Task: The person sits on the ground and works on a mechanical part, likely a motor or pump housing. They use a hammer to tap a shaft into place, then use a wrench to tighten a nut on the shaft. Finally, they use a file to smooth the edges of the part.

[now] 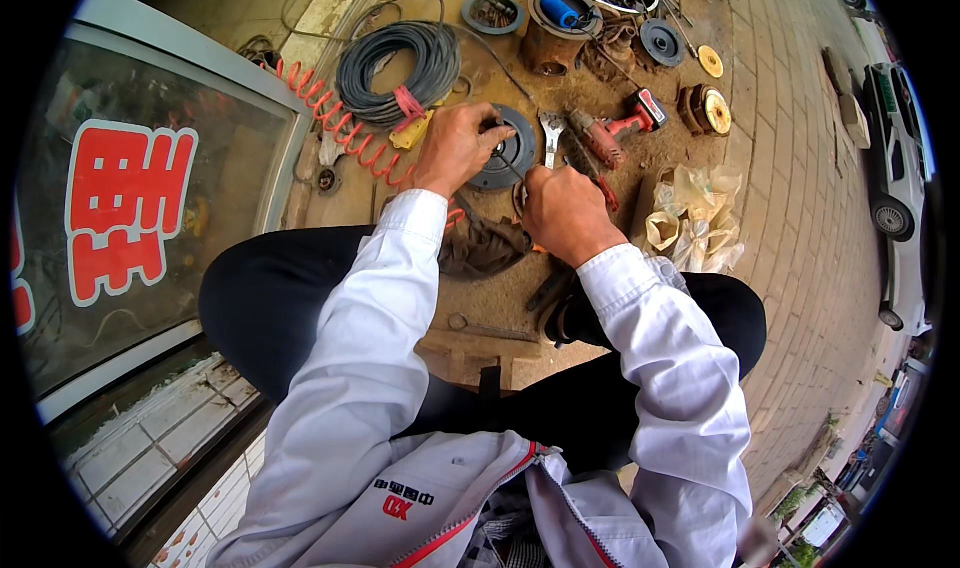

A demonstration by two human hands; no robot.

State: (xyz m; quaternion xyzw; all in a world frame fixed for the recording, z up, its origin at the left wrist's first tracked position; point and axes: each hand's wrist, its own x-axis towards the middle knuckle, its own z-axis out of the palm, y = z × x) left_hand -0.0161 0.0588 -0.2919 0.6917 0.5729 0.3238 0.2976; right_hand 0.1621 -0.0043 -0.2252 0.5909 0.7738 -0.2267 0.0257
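A grey round metal flange (519, 154) lies on the ground between my hands. My left hand (458, 150) is closed over its left side, fingertips pinched near the centre; what they pinch is too small to name. My right hand (567, 211) is wrapped round the near end of a thin dark rod-like tool (509, 166), whose other end reaches the flange's middle by my left fingertips. Just beyond my right hand lies an adjustable wrench (551, 133). Beside it are a red cordless drill (605, 140) and a red-handled tool (606, 192). A dark cloth (484, 248) lies below the flange.
A coiled black hose (400, 73) and a red spiral air hose (350, 133) lie at the far left, near a glass door (150, 158). A rusty motor housing (553, 43) and a parts dish (492, 13) stand farther back. Plastic bags (695, 213) sit to the right.
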